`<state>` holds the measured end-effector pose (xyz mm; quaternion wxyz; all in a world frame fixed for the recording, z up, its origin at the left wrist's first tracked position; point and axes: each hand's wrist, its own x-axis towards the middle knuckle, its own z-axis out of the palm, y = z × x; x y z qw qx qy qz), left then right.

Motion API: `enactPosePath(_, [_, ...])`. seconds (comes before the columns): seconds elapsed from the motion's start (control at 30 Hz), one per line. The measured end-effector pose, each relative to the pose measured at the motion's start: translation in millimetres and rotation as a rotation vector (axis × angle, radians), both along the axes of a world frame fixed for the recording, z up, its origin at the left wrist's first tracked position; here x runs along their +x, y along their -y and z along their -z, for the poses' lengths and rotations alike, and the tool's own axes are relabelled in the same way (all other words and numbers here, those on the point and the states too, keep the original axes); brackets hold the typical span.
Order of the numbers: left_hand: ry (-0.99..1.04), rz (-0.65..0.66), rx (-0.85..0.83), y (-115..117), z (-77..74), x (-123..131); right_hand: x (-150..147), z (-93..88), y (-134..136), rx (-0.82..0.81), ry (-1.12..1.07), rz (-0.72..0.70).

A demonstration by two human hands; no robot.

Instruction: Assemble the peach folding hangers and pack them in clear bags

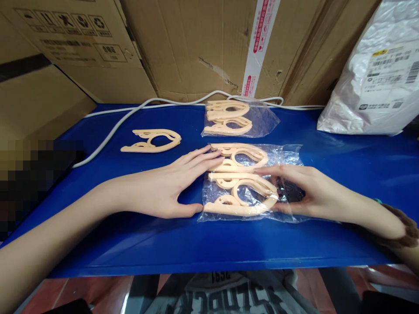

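Note:
A clear plastic bag (288, 155) lies flat on the blue table, holding cream folding clothes hangers (242, 209) set one above the other. My left hand (166, 187) rests at the bag's left side with fingers stretched out. Its fingertips touch the hangers' left ends, and its thumb reaches the lower hanger's corner. From the right, my right hand (304, 189) lies over the bag with index finger and thumb spread apart around the lower hanger's rounded end. Its other fingers are mostly hidden. Both hands touch the bag without a closed grip.
Another bag of folded hangers (229, 117) lies behind, and a loose folded hanger (157, 140) is at left. A white cable (131, 109) runs along the back. Cardboard boxes (196, 39) stand behind, with a white parcel (369, 78) at right.

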<state>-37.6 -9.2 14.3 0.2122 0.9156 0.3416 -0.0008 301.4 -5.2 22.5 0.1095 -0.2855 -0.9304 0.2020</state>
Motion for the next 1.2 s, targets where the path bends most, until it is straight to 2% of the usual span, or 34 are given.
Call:
enactPosePath(0.47, [-0.021, 0.004, 0.022, 1, -1.9, 1, 2, -2.1, 0, 0.208, -0.007, -0.051])
enactPosePath(0.97, [-0.003, -0.003, 0.068, -1, -2.5, 1, 3, -1.1, -1, 0.198, -0.014, -0.054])
enactPosePath(1.1, [-0.005, -0.088, 0.143, -8, -13.9, -11, 11, -3.9, -6, 0.107, 0.028, 0.002])
enactPosePath(1.2, [-0.036, -0.203, 0.237, -21, -22.8, -39, 20, -5.8, -15, 0.091, 0.028, 0.081])
